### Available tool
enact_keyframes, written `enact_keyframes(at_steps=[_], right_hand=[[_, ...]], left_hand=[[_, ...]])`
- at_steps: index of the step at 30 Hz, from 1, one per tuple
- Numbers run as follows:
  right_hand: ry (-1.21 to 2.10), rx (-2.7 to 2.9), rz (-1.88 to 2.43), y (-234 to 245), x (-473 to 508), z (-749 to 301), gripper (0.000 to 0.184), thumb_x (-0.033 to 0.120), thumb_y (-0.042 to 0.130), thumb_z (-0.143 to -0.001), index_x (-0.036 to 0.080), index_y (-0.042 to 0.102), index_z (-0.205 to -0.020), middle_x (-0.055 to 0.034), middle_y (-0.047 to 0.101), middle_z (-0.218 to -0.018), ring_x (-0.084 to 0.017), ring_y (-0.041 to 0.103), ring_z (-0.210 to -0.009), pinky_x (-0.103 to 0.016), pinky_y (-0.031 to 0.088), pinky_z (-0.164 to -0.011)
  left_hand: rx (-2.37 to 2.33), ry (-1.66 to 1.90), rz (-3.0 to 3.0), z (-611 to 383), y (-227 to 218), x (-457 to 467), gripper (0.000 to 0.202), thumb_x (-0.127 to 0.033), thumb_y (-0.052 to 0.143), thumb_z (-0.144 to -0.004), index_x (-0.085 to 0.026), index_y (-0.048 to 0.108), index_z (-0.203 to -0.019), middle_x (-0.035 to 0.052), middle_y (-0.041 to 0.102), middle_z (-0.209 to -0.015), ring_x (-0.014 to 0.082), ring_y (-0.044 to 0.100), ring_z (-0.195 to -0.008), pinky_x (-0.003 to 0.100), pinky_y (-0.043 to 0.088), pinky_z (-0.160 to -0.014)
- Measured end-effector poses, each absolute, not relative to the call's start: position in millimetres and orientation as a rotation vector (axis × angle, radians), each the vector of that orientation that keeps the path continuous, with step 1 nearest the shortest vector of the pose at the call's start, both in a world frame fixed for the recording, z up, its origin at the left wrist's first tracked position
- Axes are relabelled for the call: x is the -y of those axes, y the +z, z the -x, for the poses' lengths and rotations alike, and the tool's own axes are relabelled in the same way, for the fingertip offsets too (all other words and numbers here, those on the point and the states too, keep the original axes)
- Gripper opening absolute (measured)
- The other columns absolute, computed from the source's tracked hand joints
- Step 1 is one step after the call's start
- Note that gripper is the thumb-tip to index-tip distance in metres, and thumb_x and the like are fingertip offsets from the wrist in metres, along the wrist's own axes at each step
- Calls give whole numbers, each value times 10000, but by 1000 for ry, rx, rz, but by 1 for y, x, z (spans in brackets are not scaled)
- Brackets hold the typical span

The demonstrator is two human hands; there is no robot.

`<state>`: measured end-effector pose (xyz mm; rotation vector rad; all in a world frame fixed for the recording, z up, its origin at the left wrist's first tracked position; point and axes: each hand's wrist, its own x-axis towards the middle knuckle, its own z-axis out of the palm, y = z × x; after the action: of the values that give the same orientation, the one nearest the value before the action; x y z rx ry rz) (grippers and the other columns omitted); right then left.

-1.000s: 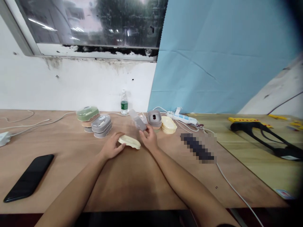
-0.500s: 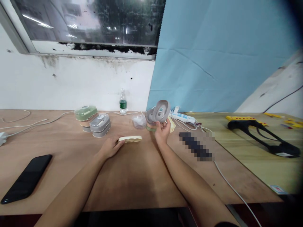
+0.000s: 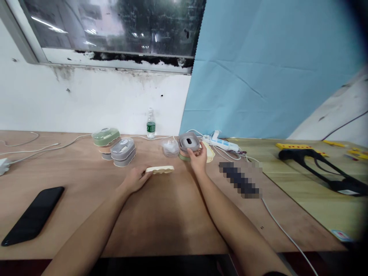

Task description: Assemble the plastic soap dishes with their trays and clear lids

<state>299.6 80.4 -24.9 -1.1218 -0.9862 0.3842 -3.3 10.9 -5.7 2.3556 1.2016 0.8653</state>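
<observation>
My left hand (image 3: 135,179) rests on the table, its fingers closed on the left end of a cream wavy-edged plastic piece (image 3: 160,169). Further back, my right hand (image 3: 199,159) grips the near right edge of a grey plastic frame (image 3: 189,140) with an oval opening. That frame lies level on top of a stack of similar parts, with an orange and a green part (image 3: 183,156) below. More cream wavy pieces (image 3: 210,152) lie just right of the stack, partly behind my right hand. Left of it sit clear plastic pieces (image 3: 170,148).
Grey lidded boxes (image 3: 123,152) and a green-topped stack (image 3: 105,137) stand left. A water bottle (image 3: 151,124) is by the wall. A black phone (image 3: 33,214) lies front left. A power strip (image 3: 223,144), cables, a blurred-out dark object (image 3: 240,181) and a black frame (image 3: 319,168) are right.
My right hand has lowered the grey frame from a raised, tilted position onto the stack, where it now lies flat. My left hand still holds the cream piece in the same place.
</observation>
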Motion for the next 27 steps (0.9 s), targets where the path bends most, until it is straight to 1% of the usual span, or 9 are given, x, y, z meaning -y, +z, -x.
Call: enact_keyframes(at_steps=[5,10,15,23,27], right_hand=[[331,1008,1162,-25,-80,-295,783,452,703,-702,130,398,-1348,54,518,-670,-125,530,-609,-258,453,-629],[236,990,1227,-19,-79,-293,737,469,709,-690,128,447,-1289,53,551,-637,-134,547,-592,-263,438,-634],[155,1024,1285,-19,-78,-290,646,474,693,-699,131,510,-1215,61,537,-595,-139,533,-565,-272,424,-640],[142,1049,1284,-28,-83,-293,519,424,621,-763,134,519,-1181,80,475,-560,-134,480,-548,-273,411,-638],[154,1073,1260,-29,-80,-292,459,425,582,-803,141,530,-1159,89,428,-544,-122,433,-517,-259,389,-590]], left_hand=[[-1203,853,-2364,4,-8,-12,327,-385,407,-933,-221,650,-1077,44,701,-971,204,624,-864,283,445,-743],[-1212,845,-2364,4,-9,-12,336,-393,398,-934,-216,642,-1080,52,699,-981,207,622,-878,286,446,-749],[-1199,840,-2361,3,-6,-11,327,-387,398,-934,-211,645,-1059,51,697,-971,204,619,-870,287,447,-745],[-1205,838,-2363,3,-7,-12,344,-401,386,-934,-200,649,-1026,55,691,-892,197,606,-795,288,438,-708],[-1203,824,-2377,3,-6,-11,333,-395,389,-933,-200,648,-1007,49,686,-873,195,600,-782,284,438,-703]])
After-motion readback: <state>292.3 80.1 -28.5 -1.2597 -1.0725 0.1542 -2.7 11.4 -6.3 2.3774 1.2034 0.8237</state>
